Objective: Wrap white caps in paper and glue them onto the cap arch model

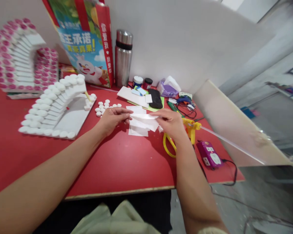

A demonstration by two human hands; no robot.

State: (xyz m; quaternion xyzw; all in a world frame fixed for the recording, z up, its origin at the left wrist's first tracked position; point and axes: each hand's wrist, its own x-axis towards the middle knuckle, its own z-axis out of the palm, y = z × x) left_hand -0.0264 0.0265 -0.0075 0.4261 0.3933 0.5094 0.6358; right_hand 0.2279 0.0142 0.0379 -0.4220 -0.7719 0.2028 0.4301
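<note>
Both my hands hold one thin white foam strip (144,116) just above the red table (117,159). My left hand (113,118) pinches its left end, and my right hand (169,122) pinches its right end. Under the strip lie a few white foam pieces (139,128). Small white caps (104,106) are scattered just beyond my left hand. A white stepped model edged with white caps (56,109) stands to the left.
A pink-capped stepped model (21,55) stands at the back left. A printed bag (85,39), steel flask (123,57), small jars, black case (155,98) and cables line the wall. A yellow glue gun (190,126), yellow scissors (168,146) and purple power strip (208,154) lie right.
</note>
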